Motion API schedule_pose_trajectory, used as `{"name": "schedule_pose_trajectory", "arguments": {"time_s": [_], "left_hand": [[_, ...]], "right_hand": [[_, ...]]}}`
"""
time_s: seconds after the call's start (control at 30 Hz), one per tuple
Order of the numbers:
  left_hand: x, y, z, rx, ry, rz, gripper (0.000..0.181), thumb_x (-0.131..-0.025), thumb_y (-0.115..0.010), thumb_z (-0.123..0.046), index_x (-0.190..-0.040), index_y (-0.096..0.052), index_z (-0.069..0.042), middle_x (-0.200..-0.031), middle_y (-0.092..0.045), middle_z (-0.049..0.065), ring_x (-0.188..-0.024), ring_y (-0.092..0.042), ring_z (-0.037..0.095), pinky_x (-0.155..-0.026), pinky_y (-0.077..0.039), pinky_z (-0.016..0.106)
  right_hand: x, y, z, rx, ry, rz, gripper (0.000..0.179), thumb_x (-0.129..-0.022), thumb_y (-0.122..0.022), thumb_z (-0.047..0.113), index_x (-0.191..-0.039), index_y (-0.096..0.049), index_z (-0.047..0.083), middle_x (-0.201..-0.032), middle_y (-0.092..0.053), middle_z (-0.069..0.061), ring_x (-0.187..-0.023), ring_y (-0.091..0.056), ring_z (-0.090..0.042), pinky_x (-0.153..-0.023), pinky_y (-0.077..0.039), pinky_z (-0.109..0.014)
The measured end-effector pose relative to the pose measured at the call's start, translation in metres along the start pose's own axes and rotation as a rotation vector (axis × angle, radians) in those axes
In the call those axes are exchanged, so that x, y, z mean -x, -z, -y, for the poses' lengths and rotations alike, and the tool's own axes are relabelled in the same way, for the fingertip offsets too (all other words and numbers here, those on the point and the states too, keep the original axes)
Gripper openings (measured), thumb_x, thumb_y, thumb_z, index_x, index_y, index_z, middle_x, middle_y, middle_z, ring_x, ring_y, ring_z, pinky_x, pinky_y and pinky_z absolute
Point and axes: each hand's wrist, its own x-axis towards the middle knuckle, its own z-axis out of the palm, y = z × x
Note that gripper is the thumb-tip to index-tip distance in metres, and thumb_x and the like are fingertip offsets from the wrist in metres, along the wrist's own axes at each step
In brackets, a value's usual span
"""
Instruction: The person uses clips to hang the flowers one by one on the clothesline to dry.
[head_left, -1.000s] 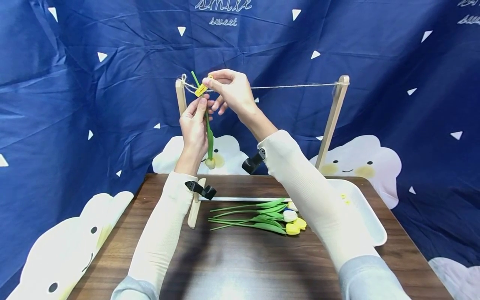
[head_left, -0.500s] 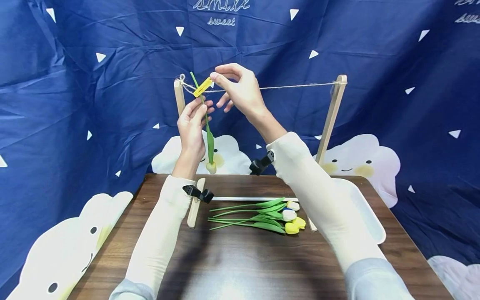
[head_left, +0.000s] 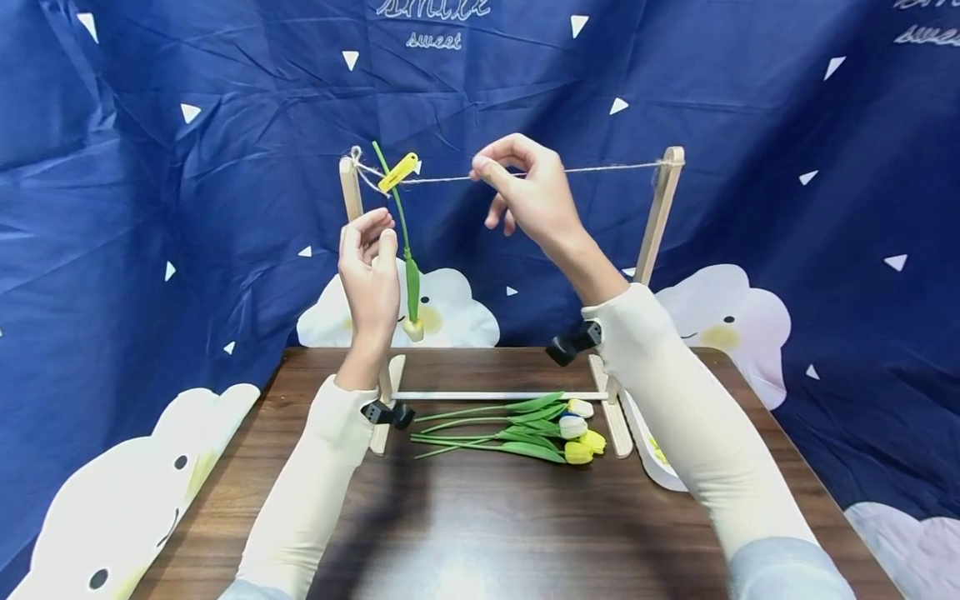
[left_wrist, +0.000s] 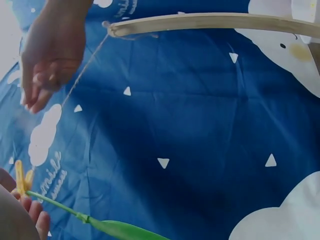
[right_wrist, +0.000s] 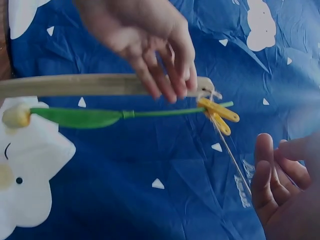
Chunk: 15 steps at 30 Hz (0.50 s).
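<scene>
A green tulip stem (head_left: 411, 279) with a pale bud hangs head down from a twine line (head_left: 600, 169), held by a yellow clothespin (head_left: 397, 172) near the left wooden post (head_left: 347, 187). My left hand (head_left: 378, 233) hovers just left of the stem with loosely curled fingers and holds nothing. My right hand (head_left: 483, 171) is at the twine, right of the clothespin, its thumb and forefinger close together by the line and the other fingers relaxed. The right wrist view shows the clothespin (right_wrist: 217, 114), the stem (right_wrist: 85, 117) and my left hand (right_wrist: 165, 75) above it.
Several more tulips (head_left: 525, 429) lie on the dark wooden table (head_left: 487, 517) between the rack's feet. The right post (head_left: 660, 217) leans beside a white tray (head_left: 663, 467) at the right. A blue cloth with clouds hangs behind.
My right hand let go of the clothespin and slid right along the twine. My left hand released the stem and drew back to the left. The tulip now hangs from the line.
</scene>
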Motion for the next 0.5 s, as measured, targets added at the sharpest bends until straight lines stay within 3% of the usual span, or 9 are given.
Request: {"name": "schedule_pose_trajectory", "arguments": {"time_s": [0.23,0.33,0.5], "left_hand": [[0.019,0.010,-0.003,-0.092,0.001,0.047,0.018,-0.103,-0.061,-0.007,-0.114,-0.068,0.004,-0.105,-0.066,-0.007,-0.099,-0.065,0.007,-0.090,-0.049,0.024],[0.027,0.016,0.002,-0.117,0.017,0.079,0.016,-0.103,-0.060,-0.007,-0.112,-0.068,0.003,-0.099,-0.067,-0.006,-0.093,-0.064,0.005,-0.086,-0.049,0.023],[0.041,0.027,0.014,-0.148,0.048,0.177,0.014,-0.103,-0.059,-0.003,-0.111,-0.068,0.004,-0.095,-0.069,0.009,-0.088,-0.064,0.007,-0.083,-0.049,0.021]], "right_hand": [[0.026,0.043,-0.017,0.069,-0.023,-0.010,0.015,-0.103,-0.073,0.020,-0.103,-0.072,0.006,-0.092,-0.077,-0.004,-0.045,-0.063,-0.016,-0.040,-0.046,-0.027],[0.040,0.061,-0.026,0.126,-0.055,-0.003,0.016,-0.104,-0.071,0.024,-0.104,-0.072,0.008,-0.093,-0.077,0.000,-0.046,-0.064,-0.015,-0.042,-0.047,-0.027],[0.064,0.090,-0.039,0.190,-0.102,0.002,0.021,-0.105,-0.070,0.029,-0.106,-0.072,0.008,-0.093,-0.077,0.003,-0.048,-0.064,-0.015,-0.043,-0.048,-0.026]]}}
